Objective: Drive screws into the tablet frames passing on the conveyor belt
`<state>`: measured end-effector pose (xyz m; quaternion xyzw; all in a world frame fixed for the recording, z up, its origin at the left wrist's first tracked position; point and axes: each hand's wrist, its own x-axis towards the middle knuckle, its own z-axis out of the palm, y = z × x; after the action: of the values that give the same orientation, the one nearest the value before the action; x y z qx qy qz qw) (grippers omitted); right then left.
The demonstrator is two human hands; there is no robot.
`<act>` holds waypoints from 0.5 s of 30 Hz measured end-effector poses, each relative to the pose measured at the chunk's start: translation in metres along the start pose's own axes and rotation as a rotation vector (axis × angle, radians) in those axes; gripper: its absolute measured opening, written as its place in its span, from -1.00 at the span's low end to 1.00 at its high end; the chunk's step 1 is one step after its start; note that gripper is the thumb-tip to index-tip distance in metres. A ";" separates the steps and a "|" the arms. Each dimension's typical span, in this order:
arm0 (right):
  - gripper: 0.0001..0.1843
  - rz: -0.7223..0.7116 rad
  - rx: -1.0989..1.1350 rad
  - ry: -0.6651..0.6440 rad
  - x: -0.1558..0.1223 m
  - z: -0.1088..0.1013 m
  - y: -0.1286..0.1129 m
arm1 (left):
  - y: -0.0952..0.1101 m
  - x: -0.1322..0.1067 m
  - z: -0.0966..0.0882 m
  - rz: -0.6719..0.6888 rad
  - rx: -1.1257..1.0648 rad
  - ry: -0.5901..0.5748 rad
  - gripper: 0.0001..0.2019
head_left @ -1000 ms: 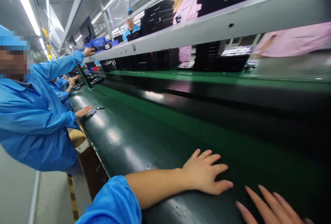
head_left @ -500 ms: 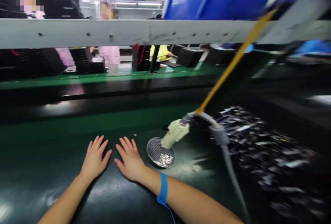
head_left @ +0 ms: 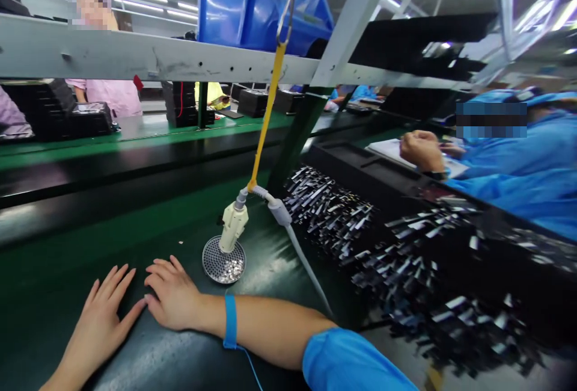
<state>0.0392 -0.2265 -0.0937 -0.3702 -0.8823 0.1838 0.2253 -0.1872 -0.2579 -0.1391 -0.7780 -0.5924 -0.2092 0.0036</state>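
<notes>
My left hand lies palm down on the dark green table, fingers stretched out and holding nothing. Beside it my right hand rests on the same surface, fingers apart and bent a little; the two thumbs come close together. A blue wrist strap with a thin cord circles my right wrist. Just past the right hand sits a round perforated grey dish with small shiny bits in it. A cream-coloured nozzle-like fitting stands over the dish, hung from a yellow strap.
A grey hose runs down from the fitting. On the right, many dark and silvery strips cover a black surface. A co-worker in blue sits beyond them. A metal beam crosses above, with a blue bin on it.
The view has swung to the right, so the hands, dish and yellow strap appear further left. The co-worker in blue has come into sight. My hands have drawn closer together, still on the table.
</notes>
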 end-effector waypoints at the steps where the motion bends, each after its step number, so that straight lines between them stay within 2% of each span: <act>1: -0.66 -0.017 -0.009 -0.007 0.001 -0.001 0.002 | 0.000 0.003 0.002 -0.004 -0.010 0.007 -0.45; 3: -0.67 -0.065 -0.024 -0.042 0.002 -0.004 0.005 | 0.009 0.008 -0.004 -0.027 -0.018 0.004 -0.48; 5: -0.73 -0.061 -0.040 -0.056 0.001 -0.007 0.008 | 0.029 0.013 -0.020 -0.050 -0.026 -0.037 -0.50; 8: -0.66 -0.079 -0.069 0.030 0.000 -0.005 0.022 | 0.057 0.025 -0.042 -0.093 -0.055 -0.113 -0.40; 10: -0.66 -0.183 -0.081 0.111 0.009 0.006 0.043 | 0.056 0.036 -0.048 -0.115 -0.078 -0.121 -0.31; 12: -0.65 -0.314 -0.088 0.185 0.021 0.023 0.065 | 0.046 0.039 -0.050 -0.124 -0.085 -0.117 -0.27; 15: -0.70 -0.392 -0.071 0.213 0.032 0.043 0.087 | 0.038 0.035 -0.050 -0.133 -0.070 -0.115 -0.27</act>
<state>0.0459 -0.1527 -0.1638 -0.2168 -0.9144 0.0653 0.3356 -0.1612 -0.2493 -0.0723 -0.7472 -0.6344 -0.1847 -0.0714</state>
